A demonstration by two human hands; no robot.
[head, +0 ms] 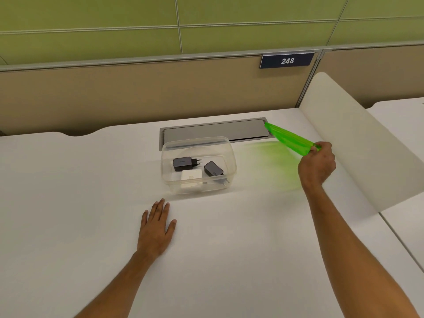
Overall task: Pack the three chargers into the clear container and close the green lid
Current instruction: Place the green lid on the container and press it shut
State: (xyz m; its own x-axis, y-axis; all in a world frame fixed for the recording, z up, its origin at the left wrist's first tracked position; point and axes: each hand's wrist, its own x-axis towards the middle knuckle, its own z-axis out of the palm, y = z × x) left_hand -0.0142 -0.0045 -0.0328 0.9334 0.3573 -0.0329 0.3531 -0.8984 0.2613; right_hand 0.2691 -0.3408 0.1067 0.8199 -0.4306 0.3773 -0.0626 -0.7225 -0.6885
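The clear container (pixel 231 154) stands open on the white desk. Inside lie a dark charger with its prongs to the right (pixel 183 163), a second dark charger (pixel 213 169) and a white charger (pixel 191 174). To the right of the container, my right hand (pixel 317 164) grips the green lid (pixel 289 138) by its near edge. The lid is lifted off the desk and tilted up, seen nearly edge-on and blurred, casting a green tint below it. My left hand (pixel 157 227) lies flat on the desk in front of the container, fingers spread, holding nothing.
A grey cable flap (pixel 213 131) is set into the desk just behind the container. A beige partition with a sign reading 248 (pixel 286 60) closes the back. A white curved divider (pixel 353 143) rises at the right, close behind my right hand.
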